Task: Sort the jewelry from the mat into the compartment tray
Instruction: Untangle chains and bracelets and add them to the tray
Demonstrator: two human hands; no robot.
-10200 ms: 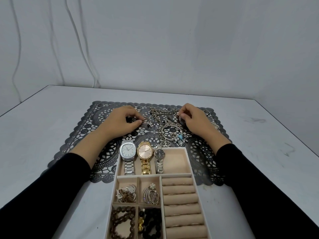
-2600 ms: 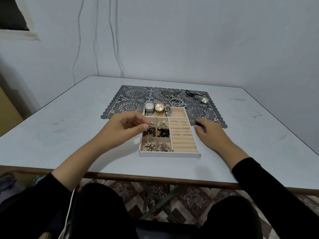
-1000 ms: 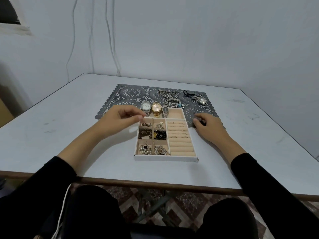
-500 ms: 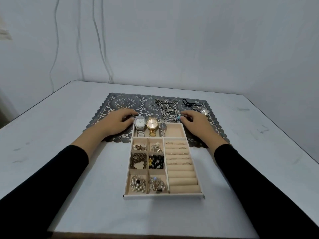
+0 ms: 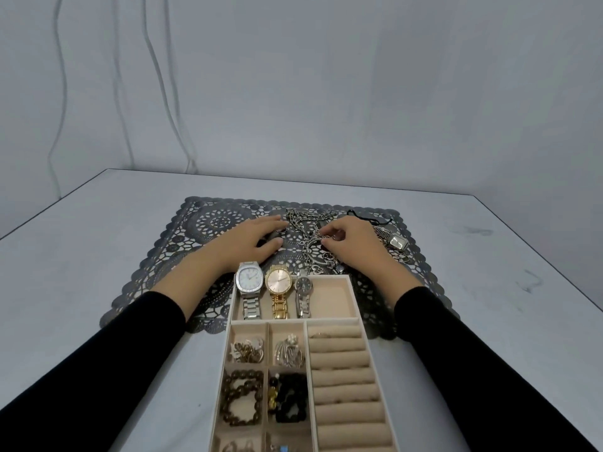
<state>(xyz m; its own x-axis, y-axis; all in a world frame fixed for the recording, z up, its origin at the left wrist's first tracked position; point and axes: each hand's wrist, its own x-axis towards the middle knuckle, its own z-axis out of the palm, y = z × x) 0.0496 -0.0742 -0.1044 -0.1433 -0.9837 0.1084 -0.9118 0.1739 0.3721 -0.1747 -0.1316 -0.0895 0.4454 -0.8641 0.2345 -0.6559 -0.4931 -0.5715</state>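
Observation:
A dark lace mat (image 5: 195,230) lies on the table with a tangle of silver chains (image 5: 308,223) at its middle. My left hand (image 5: 248,244) rests flat on the mat just left of the chains, fingers stretched out. My right hand (image 5: 354,247) is on the right side of the pile, fingertips curled and pinching a chain. A square-faced watch (image 5: 398,242) and a black cord (image 5: 368,217) lie beyond my right hand. The beige compartment tray (image 5: 354,298) stands in front, holding a silver watch (image 5: 249,280), a gold watch (image 5: 278,281) and a small watch (image 5: 303,286).
The tray's small cells hold earrings (image 5: 248,349), a brown bead bracelet (image 5: 243,398) and black beads (image 5: 290,402); ring rolls (image 5: 342,373) fill its right side. The tray's far end overlaps the mat. A grey wall stands close behind the table.
Both hands have moved forward from the tray's far corners onto the mat, to the chain pile. My right fingers have closed on a chain. The view has come closer.

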